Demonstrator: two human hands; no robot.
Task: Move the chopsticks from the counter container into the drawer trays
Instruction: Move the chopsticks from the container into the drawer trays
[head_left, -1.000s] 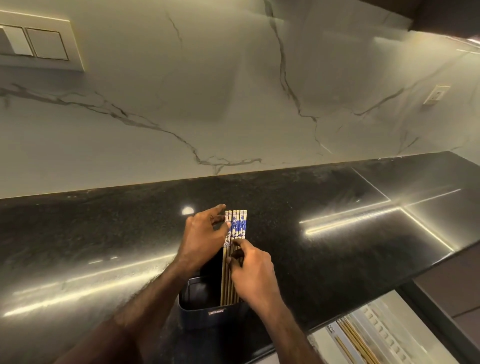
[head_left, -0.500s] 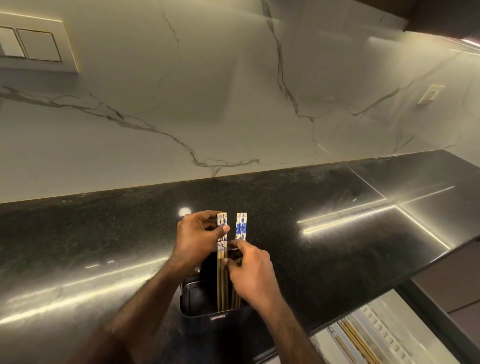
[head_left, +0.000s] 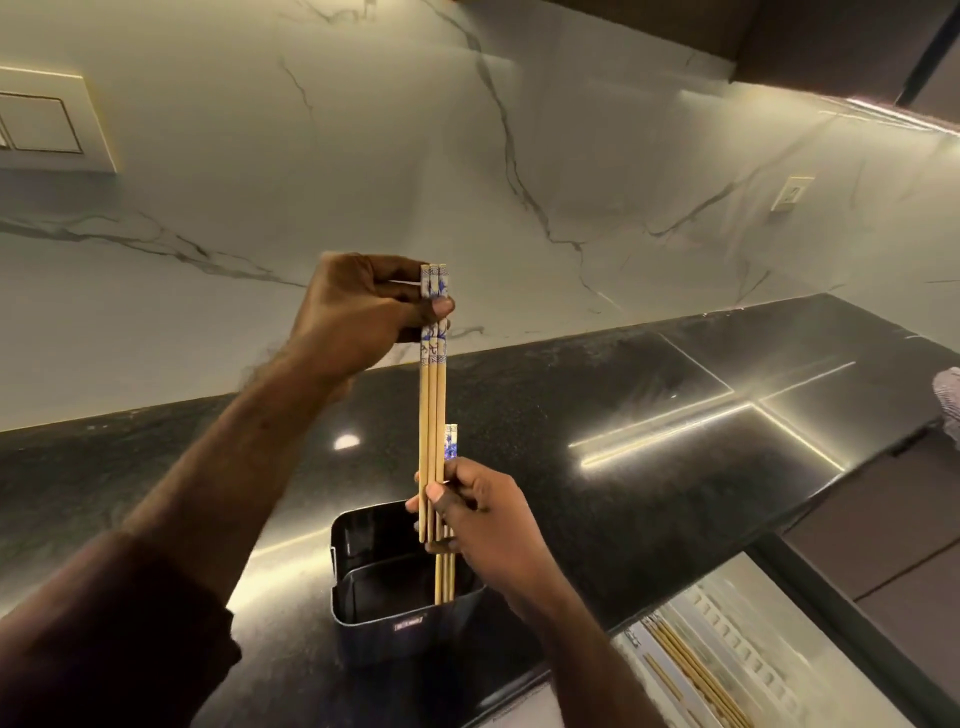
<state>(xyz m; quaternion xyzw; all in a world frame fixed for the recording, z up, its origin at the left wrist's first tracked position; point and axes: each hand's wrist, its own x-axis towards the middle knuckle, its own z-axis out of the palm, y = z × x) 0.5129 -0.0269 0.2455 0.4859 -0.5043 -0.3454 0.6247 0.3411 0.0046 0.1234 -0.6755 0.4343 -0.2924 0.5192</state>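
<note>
The left hand (head_left: 358, 312) is raised above the black counter (head_left: 623, 467), thumb and fingers pinched around the blue-and-white patterned tops of a bundle of three chopsticks (head_left: 432, 415), which hangs upright with its lower tips level with the rim of the dark container (head_left: 363, 597). The right hand (head_left: 488, 519) is lower and nearer, its fingers curled around the bundle's lower ends and around the remaining chopsticks (head_left: 447, 577), which stand in the right side of the container with their patterned tops showing just above the hand. The container sits near the counter's front edge, a small label on its near wall. At the lower right, below the counter edge, the open drawer tray (head_left: 727, 623) holds several chopsticks lying flat in a pale compartment (head_left: 680, 660). Behind the counter rises a white marble wall (head_left: 571, 156) with grey veins, a switch plate (head_left: 41, 124) at far left and a small socket (head_left: 791, 193) at right.
</note>
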